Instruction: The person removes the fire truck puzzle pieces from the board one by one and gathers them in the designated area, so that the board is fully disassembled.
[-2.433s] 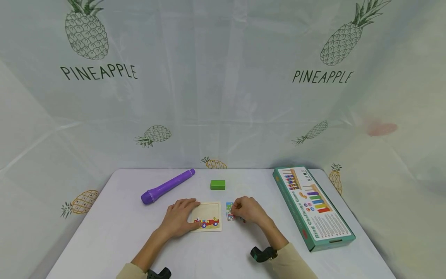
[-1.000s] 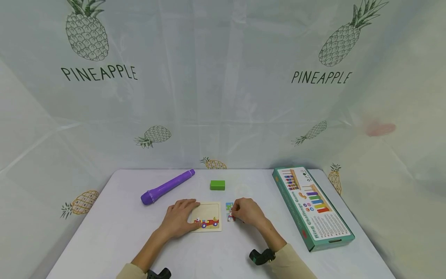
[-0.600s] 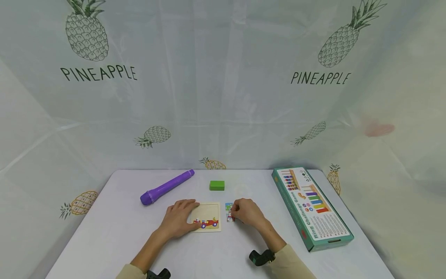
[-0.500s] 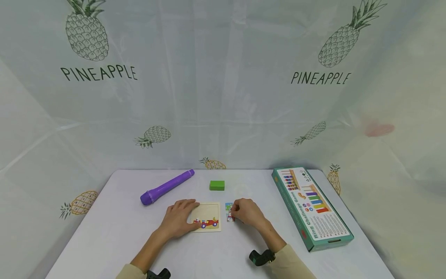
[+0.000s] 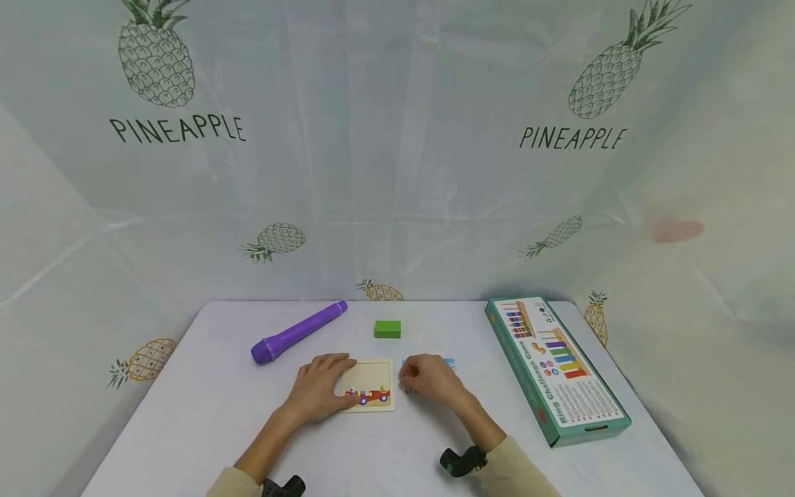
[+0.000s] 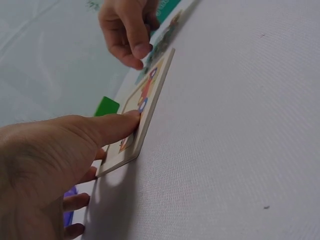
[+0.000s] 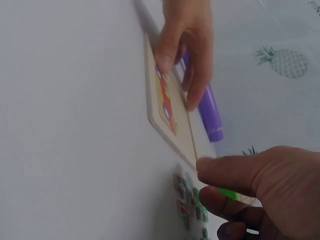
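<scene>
A wooden jigsaw board point(image 5: 370, 376) lies flat on the table, with a red vehicle picture point(image 5: 375, 397) along its lower part. My left hand point(image 5: 319, 390) holds the board at its left side, thumb over the picture and index finger at the far edge. My right hand point(image 5: 431, 378) hovers just right of the board, over loose jigsaw pieces point(image 7: 187, 197) that it mostly covers in the head view. A light blue piece point(image 5: 450, 362) peeks out behind it. In the right wrist view a gap separates thumb and index finger, and nothing shows between them.
A green block point(image 5: 388, 329) sits behind the board. The purple microphone-shaped stick point(image 5: 298, 333) lies at the back left. Along the right side is a green-edged game box point(image 5: 559, 369). A pineapple-print sheet point(image 5: 397, 172) hangs behind the white table point(image 5: 360, 455).
My right hand has shifted slightly left, covering the pieces seen earlier near the board and uncovering a light blue one on its right. The left hand keeps its place on the board.
</scene>
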Tool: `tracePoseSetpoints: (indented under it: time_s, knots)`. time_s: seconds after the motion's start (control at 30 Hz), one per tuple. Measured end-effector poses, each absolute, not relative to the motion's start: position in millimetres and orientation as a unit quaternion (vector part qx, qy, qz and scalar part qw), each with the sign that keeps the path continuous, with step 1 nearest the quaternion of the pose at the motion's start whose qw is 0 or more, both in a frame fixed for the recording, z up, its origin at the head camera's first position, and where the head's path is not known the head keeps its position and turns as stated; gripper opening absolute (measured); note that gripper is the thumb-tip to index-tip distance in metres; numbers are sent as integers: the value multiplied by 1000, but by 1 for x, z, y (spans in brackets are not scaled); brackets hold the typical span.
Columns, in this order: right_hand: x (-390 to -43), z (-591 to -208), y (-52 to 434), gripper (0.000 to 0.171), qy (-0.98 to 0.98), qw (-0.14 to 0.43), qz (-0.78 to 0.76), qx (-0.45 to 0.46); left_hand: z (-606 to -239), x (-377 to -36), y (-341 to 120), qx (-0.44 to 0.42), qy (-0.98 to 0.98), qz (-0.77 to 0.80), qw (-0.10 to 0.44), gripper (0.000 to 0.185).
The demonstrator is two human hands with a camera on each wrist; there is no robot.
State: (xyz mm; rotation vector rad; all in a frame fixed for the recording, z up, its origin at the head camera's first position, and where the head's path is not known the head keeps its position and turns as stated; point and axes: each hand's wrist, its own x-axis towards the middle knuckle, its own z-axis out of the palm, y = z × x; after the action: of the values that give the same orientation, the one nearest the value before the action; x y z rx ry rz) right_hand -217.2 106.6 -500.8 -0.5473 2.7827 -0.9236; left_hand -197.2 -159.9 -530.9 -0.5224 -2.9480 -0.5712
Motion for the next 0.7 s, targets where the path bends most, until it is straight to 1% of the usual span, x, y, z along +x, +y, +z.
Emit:
tracePoseSetpoints:
  time_s: [0.17, 0.23, 0.3, 0.5, 0.7]
  knots:
    - [-212, -502, 95, 31, 926, 98, -287, -223, -533, -198, -160, -168, -967, -185, 45, 73]
    - [-209, -504, 91, 36, 928, 100, -273, -232, -533, -199, -160, -166, -967, -185, 45, 72]
    - [-206, -505, 87, 37, 930, 98, -263, -236, -533, -199, -160, -165, -967, -187, 46, 72]
    - [-202, -507, 81, 28, 934, 85, -248, -242, -531, -200, -159, -169, -965, -194, 57, 70]
    - [-201, -507, 80, 28, 935, 89, -250, -237, -531, -200, -161, -170, -963, -202, 50, 69]
